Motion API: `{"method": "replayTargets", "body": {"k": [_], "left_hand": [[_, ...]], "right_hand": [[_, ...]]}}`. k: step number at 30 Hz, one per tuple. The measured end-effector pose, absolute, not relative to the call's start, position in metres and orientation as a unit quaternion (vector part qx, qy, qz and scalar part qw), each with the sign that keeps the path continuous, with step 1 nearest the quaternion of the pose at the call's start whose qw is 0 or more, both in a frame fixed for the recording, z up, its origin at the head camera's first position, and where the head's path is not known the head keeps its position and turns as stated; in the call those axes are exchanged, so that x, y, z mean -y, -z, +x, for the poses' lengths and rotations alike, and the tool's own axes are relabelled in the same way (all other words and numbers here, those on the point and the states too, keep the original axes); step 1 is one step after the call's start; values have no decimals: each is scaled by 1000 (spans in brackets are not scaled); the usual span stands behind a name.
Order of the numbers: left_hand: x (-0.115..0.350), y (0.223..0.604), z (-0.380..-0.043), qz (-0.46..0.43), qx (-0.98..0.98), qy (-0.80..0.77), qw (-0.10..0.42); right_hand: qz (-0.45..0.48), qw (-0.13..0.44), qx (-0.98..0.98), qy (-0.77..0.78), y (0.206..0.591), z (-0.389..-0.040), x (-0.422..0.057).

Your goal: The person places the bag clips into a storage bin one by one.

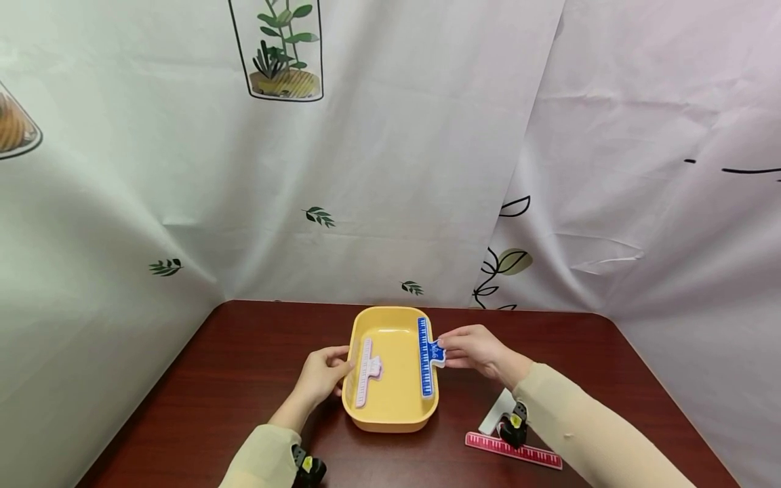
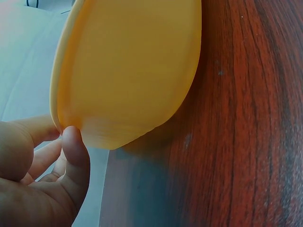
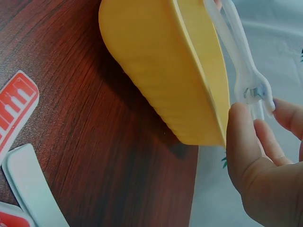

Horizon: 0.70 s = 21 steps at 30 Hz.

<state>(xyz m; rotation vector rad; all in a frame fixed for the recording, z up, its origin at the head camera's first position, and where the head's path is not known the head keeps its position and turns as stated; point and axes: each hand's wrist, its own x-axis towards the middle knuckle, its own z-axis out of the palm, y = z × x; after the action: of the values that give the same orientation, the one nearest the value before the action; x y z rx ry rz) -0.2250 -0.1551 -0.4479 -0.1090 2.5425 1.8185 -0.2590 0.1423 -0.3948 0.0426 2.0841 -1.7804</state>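
Observation:
A yellow tray (image 1: 390, 425) stands on the table, and my left hand (image 1: 322, 375) pinches its left rim between thumb and fingers. In the left wrist view that hand (image 2: 52, 165) is at the tray's wall (image 2: 132, 71). My right hand (image 1: 476, 351) pinches the tab of a blue clip (image 1: 426, 359) with a piano-key pattern, held at the tray's right rim. The right wrist view has the clip (image 3: 241, 61) edge-on, with the right hand (image 3: 260, 165) at its tab. Inside the tray, toward the left, lies a pale pink clip (image 1: 364, 373).
Right of the tray, a red piano-key clip (image 1: 512, 451) and a white clip (image 1: 497, 411) lie on the dark wood table (image 1: 256, 379), partly hidden by the right wrist camera. A printed cloth (image 1: 390, 169) hangs behind the table.

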Motion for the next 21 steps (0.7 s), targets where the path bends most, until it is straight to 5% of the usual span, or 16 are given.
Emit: {"method": "replayTargets", "body": {"k": [21], "left_hand": [[156,448,-225,-33,-812,-583,7]], "right_hand": [[-9,198,-775,600,392,-260,-121]]}}
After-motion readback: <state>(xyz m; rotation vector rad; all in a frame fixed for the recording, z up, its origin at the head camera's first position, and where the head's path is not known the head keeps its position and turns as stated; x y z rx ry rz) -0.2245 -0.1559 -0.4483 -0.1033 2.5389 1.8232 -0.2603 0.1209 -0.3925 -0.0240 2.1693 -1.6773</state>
